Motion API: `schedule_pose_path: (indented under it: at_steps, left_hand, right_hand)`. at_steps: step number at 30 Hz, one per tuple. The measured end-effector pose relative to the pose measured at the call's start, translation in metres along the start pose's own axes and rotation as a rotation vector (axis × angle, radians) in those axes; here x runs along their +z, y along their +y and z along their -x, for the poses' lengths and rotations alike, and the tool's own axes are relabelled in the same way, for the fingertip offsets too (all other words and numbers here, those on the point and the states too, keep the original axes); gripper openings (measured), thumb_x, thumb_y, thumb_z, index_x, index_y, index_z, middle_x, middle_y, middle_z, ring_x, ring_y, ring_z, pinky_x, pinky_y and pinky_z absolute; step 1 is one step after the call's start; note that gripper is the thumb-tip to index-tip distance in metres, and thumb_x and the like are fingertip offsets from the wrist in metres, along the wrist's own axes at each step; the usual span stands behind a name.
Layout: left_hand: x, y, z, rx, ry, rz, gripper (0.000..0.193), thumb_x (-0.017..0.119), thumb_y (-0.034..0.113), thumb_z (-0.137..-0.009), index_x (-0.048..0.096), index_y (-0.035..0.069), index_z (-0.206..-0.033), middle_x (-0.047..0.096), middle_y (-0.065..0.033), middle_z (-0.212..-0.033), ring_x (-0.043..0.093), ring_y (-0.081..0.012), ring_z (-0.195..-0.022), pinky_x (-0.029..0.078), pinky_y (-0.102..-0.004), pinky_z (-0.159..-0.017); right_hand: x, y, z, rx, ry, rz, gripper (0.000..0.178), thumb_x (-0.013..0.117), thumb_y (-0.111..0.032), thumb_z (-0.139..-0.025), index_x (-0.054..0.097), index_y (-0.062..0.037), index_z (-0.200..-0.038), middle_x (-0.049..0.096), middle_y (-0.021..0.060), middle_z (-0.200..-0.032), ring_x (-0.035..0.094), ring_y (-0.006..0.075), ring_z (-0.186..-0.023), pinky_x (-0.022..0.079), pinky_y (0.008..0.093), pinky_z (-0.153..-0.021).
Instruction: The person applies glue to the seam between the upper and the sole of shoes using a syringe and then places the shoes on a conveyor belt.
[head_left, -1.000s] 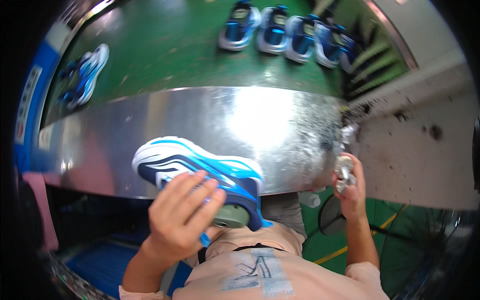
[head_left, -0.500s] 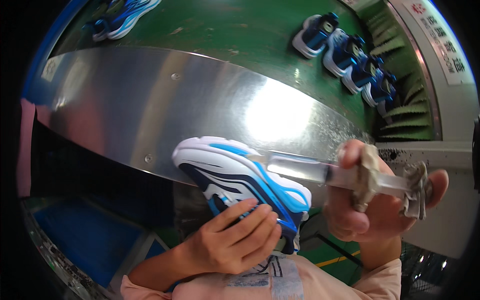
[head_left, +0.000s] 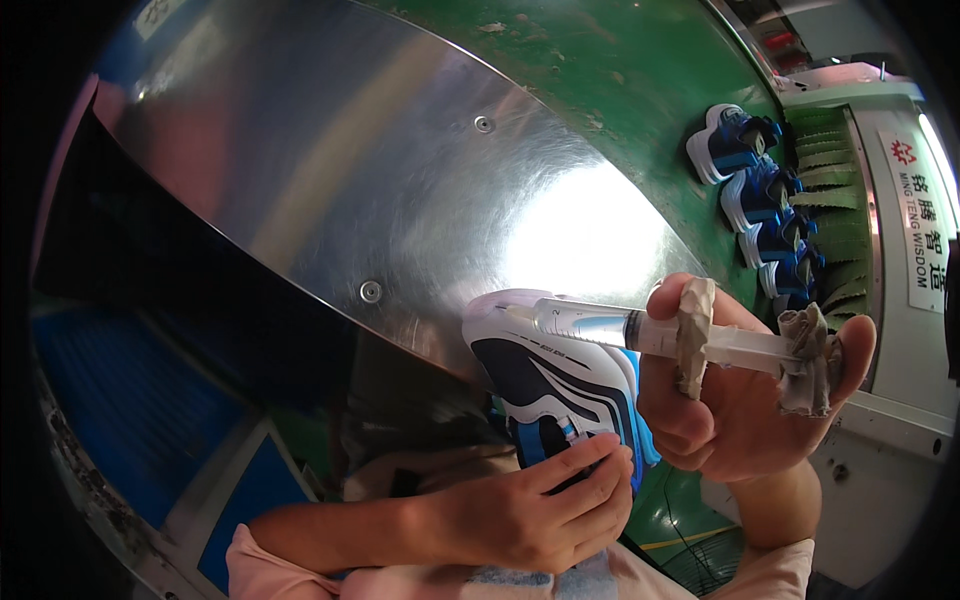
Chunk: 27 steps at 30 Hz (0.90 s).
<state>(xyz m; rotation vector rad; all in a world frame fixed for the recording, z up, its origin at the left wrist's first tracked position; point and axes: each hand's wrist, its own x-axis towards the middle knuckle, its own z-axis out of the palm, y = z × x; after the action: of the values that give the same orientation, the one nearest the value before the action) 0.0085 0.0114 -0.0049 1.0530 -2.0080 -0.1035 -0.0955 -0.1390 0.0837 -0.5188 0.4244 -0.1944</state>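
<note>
The left hand [head_left: 545, 505] is closed around the opening of a white, black and bright-blue running shoe [head_left: 545, 375], fingers bent over its upper and the thumb hidden from view. The shoe is at the near edge of the shiny stainless-steel table [head_left: 330, 150], its toe pointing away from the person and its side turned up; whether it rests on the metal cannot be told. The right hand [head_left: 725, 390] grips a clear plastic syringe [head_left: 590, 322] holding clear liquid, its fingers curled round the barrel's rear end and its thumb at the end of the partly drawn plunger. Crumpled grey-beige wrapping [head_left: 693, 340] covers the finger flange and the plunger's end. The syringe lies nearly level across the view, its narrow tip at the pale sole edge by the toe; exact contact is too small to make out. Two round screw heads [head_left: 371, 292] dot the table. Beyond it, on a green surface [head_left: 620, 70], a row of similar blue-and-white shoes [head_left: 735, 140] stands beside green hanging strips [head_left: 830, 170] at a white machine housing [head_left: 875, 340].
</note>
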Motion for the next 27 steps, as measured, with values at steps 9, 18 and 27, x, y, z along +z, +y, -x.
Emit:
schedule_pose_path:
  at_steps: [9,18,27]
  left_hand:
    - [0.002,0.001,0.003,-0.02,0.02,0.043,0.021,0.056,0.014,-0.079,0.063,0.002,-0.094,0.062,-0.0081,-0.099,0.058,-0.0235,-0.102,0.045,-0.0394,-0.098]
    - [-0.006,0.001,-0.009,-0.043,-0.07,0.008,0.016,0.061,0.009,-0.079,0.064,0.006,-0.095,0.064,-0.0055,-0.099,0.063,-0.0213,-0.1,0.049,-0.0385,-0.093]
    - [-0.003,0.006,-0.008,-0.065,-0.091,-0.081,0.014,0.064,0.009,-0.079,0.068,0.01,-0.092,0.068,-0.006,-0.099,0.063,-0.0217,-0.099,0.049,-0.0408,-0.093]
  right_hand:
    - [0.02,-0.016,0.005,0.107,0.206,0.558,0.116,0.054,-0.085,-0.065,0.029,0.0081,-0.129,0.053,0.0132,-0.078,0.05,0.0128,-0.06,0.04,0.0203,-0.049]
    - [-0.003,0.016,0.064,-0.172,0.222,0.298,0.125,0.057,-0.088,-0.056,0.031,0.0103,-0.129,0.045,0.0044,-0.077,0.039,0.0094,-0.067,0.029,0.0212,-0.055]
    - [-0.019,0.051,0.109,-0.241,0.284,0.169,0.122,0.06,-0.083,-0.052,0.033,0.0057,-0.13,0.042,-0.0009,-0.08,0.038,0.0069,-0.071,0.031,0.0183,-0.063]
